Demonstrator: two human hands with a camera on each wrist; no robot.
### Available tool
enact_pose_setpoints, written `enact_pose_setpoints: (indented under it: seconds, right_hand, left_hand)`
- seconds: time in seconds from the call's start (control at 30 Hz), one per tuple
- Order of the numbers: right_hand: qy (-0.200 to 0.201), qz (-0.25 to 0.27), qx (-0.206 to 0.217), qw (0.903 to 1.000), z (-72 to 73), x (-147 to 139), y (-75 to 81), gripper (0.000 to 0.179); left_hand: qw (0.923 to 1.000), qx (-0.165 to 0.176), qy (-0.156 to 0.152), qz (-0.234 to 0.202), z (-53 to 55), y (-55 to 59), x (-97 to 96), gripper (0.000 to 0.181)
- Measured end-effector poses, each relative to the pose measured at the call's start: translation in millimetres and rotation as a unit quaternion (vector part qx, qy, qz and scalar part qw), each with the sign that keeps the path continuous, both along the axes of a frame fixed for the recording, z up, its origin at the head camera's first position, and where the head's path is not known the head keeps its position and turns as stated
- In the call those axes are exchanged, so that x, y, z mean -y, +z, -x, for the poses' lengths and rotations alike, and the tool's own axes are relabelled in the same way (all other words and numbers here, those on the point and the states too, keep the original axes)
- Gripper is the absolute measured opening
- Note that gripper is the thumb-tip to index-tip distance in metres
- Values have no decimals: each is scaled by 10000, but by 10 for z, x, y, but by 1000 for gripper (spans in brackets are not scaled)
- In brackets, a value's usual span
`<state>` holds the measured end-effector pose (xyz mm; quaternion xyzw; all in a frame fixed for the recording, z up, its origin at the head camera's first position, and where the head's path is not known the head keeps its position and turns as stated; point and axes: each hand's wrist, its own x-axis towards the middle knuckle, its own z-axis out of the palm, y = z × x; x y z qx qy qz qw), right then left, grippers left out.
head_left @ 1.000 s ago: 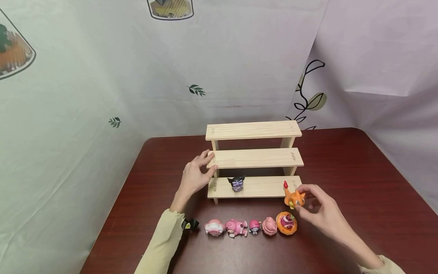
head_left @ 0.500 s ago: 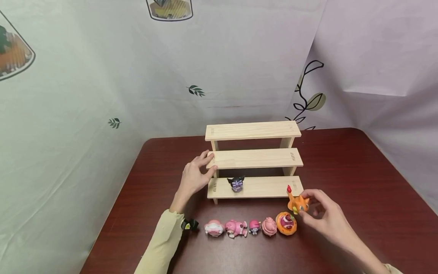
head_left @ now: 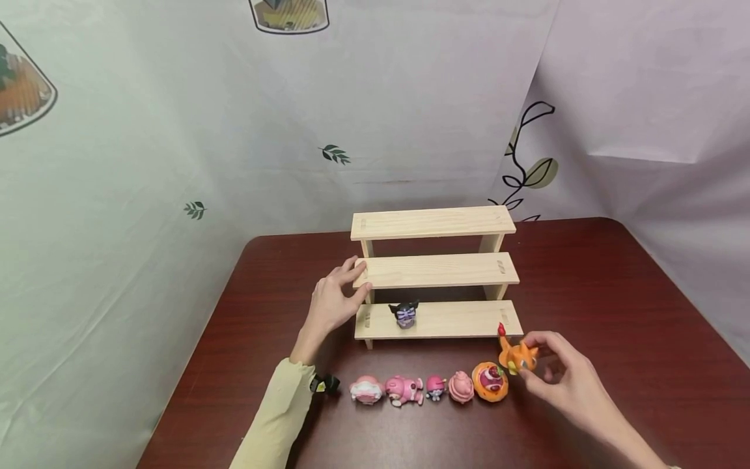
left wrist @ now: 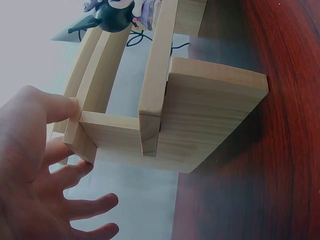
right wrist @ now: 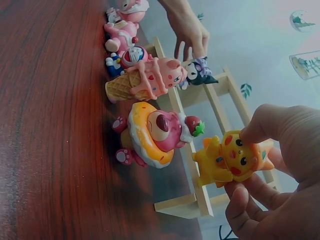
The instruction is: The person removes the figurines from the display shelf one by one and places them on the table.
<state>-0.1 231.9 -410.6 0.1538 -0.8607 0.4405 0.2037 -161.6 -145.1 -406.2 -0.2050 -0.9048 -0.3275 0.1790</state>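
My right hand (head_left: pixel 562 374) pinches a small figurine (head_left: pixel 518 357) between thumb and fingers, right of the toy row. In the right wrist view this figurine (right wrist: pixel 225 159) shows a yellow body, red cheeks and an orange hood; a red-tipped tail rises behind it in the head view. On the left, my left hand (head_left: pixel 334 301) grips the left end of the middle board of a three-tier wooden shelf (head_left: pixel 436 270). Thumb and index finger pinch that board (left wrist: pixel 80 135) in the left wrist view, the other fingers spread. A black-and-purple figurine (head_left: pixel 405 314) stands on the lowest board.
Before the shelf lies a row of toys: a pink-and-white figurine (head_left: pixel 367 389), a pink bear (head_left: pixel 404 390), a small pink-hooded figurine (head_left: pixel 435 387), a pink ice-cream cone figurine (right wrist: pixel 145 82) and a bear in an orange ring (right wrist: pixel 155 132). The dark red table (head_left: pixel 615 293) meets a printed curtain behind.
My right hand has drawn the yellow figurine away from the lowest board, toward the right and nearer to me. The left hand keeps its place on the shelf.
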Motion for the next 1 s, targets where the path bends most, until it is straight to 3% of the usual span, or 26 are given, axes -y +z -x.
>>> enact_pose_setpoints:
  seconds: [1.0]
  right_hand:
    - [-179,32,164,9997,-126,-87,-135,59]
  left_hand:
    - [10000,10,-30,-46,-8,20,-8,47]
